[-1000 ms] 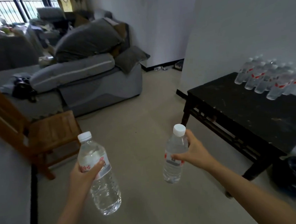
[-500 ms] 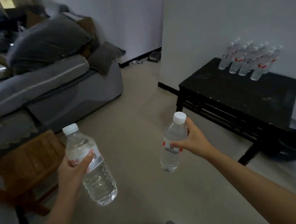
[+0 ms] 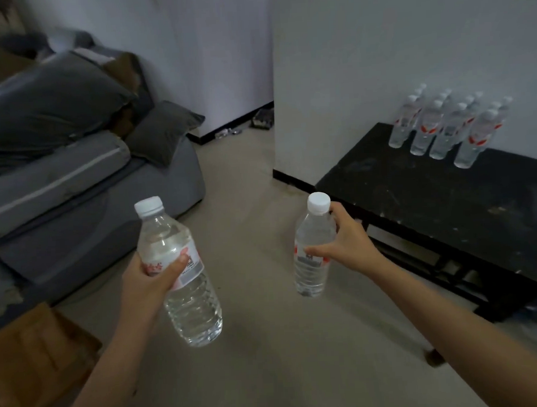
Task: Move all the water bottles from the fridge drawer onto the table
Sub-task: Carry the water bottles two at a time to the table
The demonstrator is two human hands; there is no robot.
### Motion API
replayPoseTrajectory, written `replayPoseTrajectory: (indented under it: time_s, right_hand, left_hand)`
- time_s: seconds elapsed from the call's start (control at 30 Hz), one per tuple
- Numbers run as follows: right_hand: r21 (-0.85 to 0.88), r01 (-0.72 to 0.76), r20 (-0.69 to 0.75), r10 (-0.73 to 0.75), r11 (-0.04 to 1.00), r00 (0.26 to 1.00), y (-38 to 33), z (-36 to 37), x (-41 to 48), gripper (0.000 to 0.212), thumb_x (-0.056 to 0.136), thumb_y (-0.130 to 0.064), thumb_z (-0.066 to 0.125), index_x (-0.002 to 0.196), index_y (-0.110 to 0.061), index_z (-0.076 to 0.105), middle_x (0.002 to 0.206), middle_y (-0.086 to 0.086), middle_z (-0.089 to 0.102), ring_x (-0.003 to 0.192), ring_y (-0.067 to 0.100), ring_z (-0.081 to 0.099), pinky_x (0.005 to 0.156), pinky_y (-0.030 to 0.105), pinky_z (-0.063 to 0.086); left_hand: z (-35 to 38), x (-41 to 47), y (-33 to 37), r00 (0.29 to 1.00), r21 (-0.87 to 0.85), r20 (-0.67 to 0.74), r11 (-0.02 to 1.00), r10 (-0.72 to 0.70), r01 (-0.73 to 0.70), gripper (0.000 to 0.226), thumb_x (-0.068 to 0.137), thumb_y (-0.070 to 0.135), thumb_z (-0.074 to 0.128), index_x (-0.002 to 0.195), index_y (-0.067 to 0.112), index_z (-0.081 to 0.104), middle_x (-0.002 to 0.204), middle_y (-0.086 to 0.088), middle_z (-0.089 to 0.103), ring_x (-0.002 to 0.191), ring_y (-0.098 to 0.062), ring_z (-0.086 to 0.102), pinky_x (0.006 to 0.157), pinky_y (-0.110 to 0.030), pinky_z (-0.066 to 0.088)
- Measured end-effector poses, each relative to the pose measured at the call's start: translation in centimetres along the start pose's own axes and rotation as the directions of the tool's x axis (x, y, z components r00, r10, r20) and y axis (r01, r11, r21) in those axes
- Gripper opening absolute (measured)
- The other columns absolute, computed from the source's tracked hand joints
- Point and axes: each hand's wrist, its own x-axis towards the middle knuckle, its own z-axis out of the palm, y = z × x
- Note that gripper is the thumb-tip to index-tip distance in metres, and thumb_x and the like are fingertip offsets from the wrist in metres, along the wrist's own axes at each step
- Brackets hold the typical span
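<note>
My left hand (image 3: 151, 279) grips a clear water bottle (image 3: 184, 288) with a white cap and a red-and-white label, tilted a little, over the floor. My right hand (image 3: 345, 244) holds a second, similar water bottle (image 3: 312, 254) by its upper body, upright, just left of the black table (image 3: 466, 211). Several more water bottles (image 3: 443, 125) stand grouped at the table's far end against the wall. The fridge drawer is out of view.
A grey sofa (image 3: 73, 188) with dark cushions fills the left. A wooden chair (image 3: 36, 358) sits at the lower left. A white wall corner (image 3: 274, 109) juts out beside the table. Beige floor lies between sofa and table.
The view has swung right and closer to the table. Both bottles stay gripped in my hands; the sofa and chair have slid left, the table looms larger.
</note>
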Motion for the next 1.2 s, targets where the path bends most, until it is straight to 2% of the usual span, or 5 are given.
replayPoseTrajectory:
  time_s: [0.33, 0.57, 0.73, 1.0, 1.2]
  right_hand:
    - [0.019, -0.080, 0.003, 0.080, 0.997, 0.997, 1.7, 0.1, 10.6, 0.075, 0.066, -0.014, 0.078, 0.127, -0.023, 0.036, 0.113, 0.002, 0.054, 0.097, 0.017, 0.058, 0.076, 0.029, 0.055]
    - [0.005, -0.129, -0.039, 0.129, 0.992, 0.991, 2.5, 2.1, 20.6, 0.074, 0.069, -0.012, 0.077, 0.129, -0.022, 0.035, 0.114, 0.001, 0.053, 0.089, 0.010, 0.057, 0.064, 0.019, 0.052]
    - [0.020, -0.147, -0.155, 0.149, 0.989, 0.977, 2.0, 3.0, 29.8, 0.069, 0.067, -0.011, 0.078, 0.123, -0.021, 0.038, 0.117, 0.004, 0.054, 0.103, 0.021, 0.057, 0.078, 0.029, 0.054]
    - [-0.003, -0.262, -0.259, 0.252, 0.965, 0.932, 3.3, 2.5, 39.2, 0.072, 0.065, -0.014, 0.080, 0.122, -0.024, 0.037, 0.110, -0.005, 0.053, 0.102, 0.014, 0.054, 0.079, 0.024, 0.050]
    - [-0.062, -0.376, -0.291, 0.343, 0.925, 0.893, 8.5, -1.0, 45.0, 0.076, 0.063, -0.020, 0.080, 0.127, -0.023, 0.039, 0.110, -0.003, 0.057, 0.100, 0.016, 0.058, 0.084, 0.031, 0.054]
  left_hand:
    - [5.1, 10.9, -1.9, 0.999, 0.011, 0.032, 1.000, 0.008, -0.009, 0.033, 0.075, 0.007, 0.071, 0.107, 0.008, 0.059, 0.087, 0.003, 0.065, 0.060, 0.006, 0.063, 0.050, -0.007, 0.046]
    - [7.2, 22.7, -4.4, 0.998, 0.010, 0.068, 1.000, 0.007, -0.008, 0.033, 0.075, 0.012, 0.072, 0.106, 0.009, 0.062, 0.091, -0.003, 0.067, 0.077, -0.015, 0.062, 0.055, -0.008, 0.048]
    - [10.0, 34.7, -3.8, 0.982, 0.039, 0.178, 0.996, 0.069, -0.077, 0.033, 0.073, 0.008, 0.074, 0.102, 0.013, 0.060, 0.086, 0.005, 0.065, 0.066, 0.002, 0.062, 0.055, -0.008, 0.046]
    - [17.7, 48.7, -4.1, 0.926, 0.023, 0.370, 0.996, 0.072, -0.086, 0.038, 0.072, 0.005, 0.075, 0.106, 0.007, 0.059, 0.086, 0.001, 0.065, 0.062, 0.003, 0.062, 0.052, -0.006, 0.045]
    - [28.0, 54.9, -5.6, 0.828, 0.045, 0.559, 0.999, -0.048, 0.028, 0.063, 0.051, 0.036, 0.085, 0.104, 0.011, 0.062, 0.093, -0.005, 0.070, 0.082, -0.022, 0.068, 0.066, -0.031, 0.053]
